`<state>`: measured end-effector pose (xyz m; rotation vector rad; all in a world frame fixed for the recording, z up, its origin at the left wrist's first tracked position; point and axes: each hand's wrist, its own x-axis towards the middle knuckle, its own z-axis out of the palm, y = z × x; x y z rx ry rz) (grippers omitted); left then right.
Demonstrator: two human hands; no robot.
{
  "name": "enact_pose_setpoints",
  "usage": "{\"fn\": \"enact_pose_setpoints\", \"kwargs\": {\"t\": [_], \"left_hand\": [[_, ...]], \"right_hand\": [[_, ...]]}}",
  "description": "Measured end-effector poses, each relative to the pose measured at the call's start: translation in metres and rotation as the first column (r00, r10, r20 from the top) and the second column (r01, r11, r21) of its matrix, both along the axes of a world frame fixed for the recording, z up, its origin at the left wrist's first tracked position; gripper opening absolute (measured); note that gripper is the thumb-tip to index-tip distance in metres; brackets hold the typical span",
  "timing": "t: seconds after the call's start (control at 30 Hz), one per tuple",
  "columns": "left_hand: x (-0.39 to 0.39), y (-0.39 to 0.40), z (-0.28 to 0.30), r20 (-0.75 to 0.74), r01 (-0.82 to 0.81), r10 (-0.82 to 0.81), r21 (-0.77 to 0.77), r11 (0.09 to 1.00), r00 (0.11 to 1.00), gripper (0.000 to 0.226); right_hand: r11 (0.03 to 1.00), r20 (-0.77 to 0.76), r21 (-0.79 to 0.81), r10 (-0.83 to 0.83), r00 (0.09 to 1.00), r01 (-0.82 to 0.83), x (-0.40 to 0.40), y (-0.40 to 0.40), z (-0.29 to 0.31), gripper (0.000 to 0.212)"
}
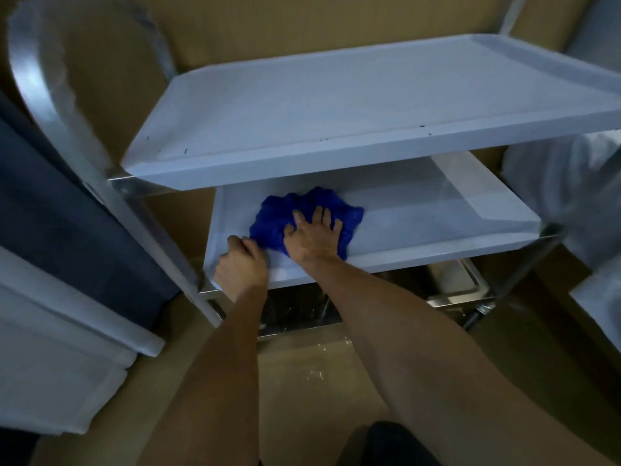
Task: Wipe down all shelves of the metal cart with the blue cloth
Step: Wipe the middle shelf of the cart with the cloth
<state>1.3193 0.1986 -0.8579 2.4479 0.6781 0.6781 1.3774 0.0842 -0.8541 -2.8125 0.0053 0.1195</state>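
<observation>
The metal cart stands in front of me with a top shelf (336,105), a middle shelf (437,210) and a dark bottom shelf (302,307). A crumpled blue cloth (279,216) lies on the middle shelf, left of centre. My right hand (312,237) presses flat on the cloth with its fingers spread. My left hand (240,265) curls its fingers over the front left rim of the middle shelf, just left of the cloth. The top shelf hides the back of the middle shelf.
A curved metal handle (37,82) rises at the cart's left end, with slanted legs below it. Dark and white fabric (67,264) hangs at the left. White material (571,183) lies at the right. Brown cardboard (302,381) covers the floor.
</observation>
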Motion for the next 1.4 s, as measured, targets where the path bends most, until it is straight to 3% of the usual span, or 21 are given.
{"fn": "enact_pose_setpoints", "kwargs": {"t": [0.3,0.57,0.77,0.83,0.97,1.1,1.23,1.4], "left_hand": [[0.014,0.002,-0.008,-0.073,-0.089,0.094,0.066,0.994,0.993,0.029],[0.003,-0.007,0.001,-0.098,-0.074,0.081,0.079,0.994,0.992,0.038],[-0.009,-0.021,0.016,-0.21,-0.071,0.106,0.166,0.983,0.972,0.04],[-0.012,-0.037,0.019,-0.201,-0.049,0.074,0.128,0.991,0.977,0.033],[-0.008,-0.094,0.021,-0.097,0.089,-0.087,0.02,0.996,0.991,0.027],[0.004,-0.118,0.013,-0.09,0.069,-0.077,-0.09,0.994,0.993,0.023],[0.009,-0.114,0.004,-0.118,0.066,-0.068,-0.021,0.998,0.991,0.02],[0.021,-0.116,0.0,-0.161,0.008,-0.004,0.022,1.0,0.987,0.022]], "right_hand": [[0.996,0.06,0.018,-0.094,0.994,0.093,0.109,0.024,-0.004,0.058],[1.0,0.083,-0.014,0.007,0.997,-0.005,0.0,-0.047,0.003,0.055],[0.999,0.072,-0.014,-0.05,0.996,0.051,-0.086,-0.102,0.001,0.057],[0.998,0.03,-0.012,-0.058,0.998,0.058,-0.086,-0.103,0.004,0.058],[0.997,-0.048,0.004,-0.077,0.996,0.078,-0.075,-0.102,0.011,0.058],[0.989,-0.065,0.036,-0.138,0.988,0.14,-0.054,-0.107,0.009,0.056],[0.982,-0.112,0.046,-0.176,0.978,0.182,-0.006,-0.115,0.008,0.058],[0.974,-0.031,0.054,-0.218,0.975,0.219,0.068,-0.125,-0.001,0.057]]}}
